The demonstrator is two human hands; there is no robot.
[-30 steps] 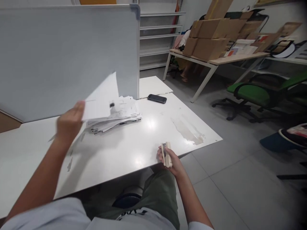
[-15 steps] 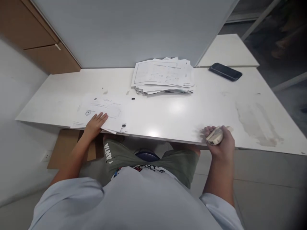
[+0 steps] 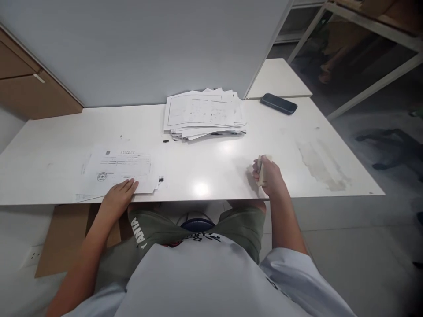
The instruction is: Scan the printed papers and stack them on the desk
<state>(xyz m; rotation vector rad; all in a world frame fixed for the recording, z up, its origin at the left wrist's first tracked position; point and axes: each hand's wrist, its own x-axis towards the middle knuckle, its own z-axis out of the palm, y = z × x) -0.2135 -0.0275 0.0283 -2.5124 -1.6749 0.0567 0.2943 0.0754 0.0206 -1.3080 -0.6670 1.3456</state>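
My left hand (image 3: 119, 197) lies flat with fingers stretched over the lower edge of printed papers (image 3: 115, 169), pressing them against the desk near its front edge. The top sheet carries a round dark stamp mark and lines of print. My right hand (image 3: 271, 177) is closed around a small cream-coloured object (image 3: 262, 176) at the desk's front right. Fingers cover most of this object, so its kind cannot be made out; a darker grey part shows between its pale sides. It is held over the desk surface, and I cannot tell whether it touches.
A thick, uneven stack of printed sheets (image 3: 203, 112) sits at the back against a grey panel (image 3: 148, 48). Right of it lies a dark phone (image 3: 278, 104). A greyish smear (image 3: 322, 165) marks the white desk (image 3: 201, 163). Cardboard (image 3: 62, 237) stands below, left.
My right hand has moved left and farther in over the desk, with the cream-coloured object turned more upright. The view has shifted. My left hand still rests on the papers.
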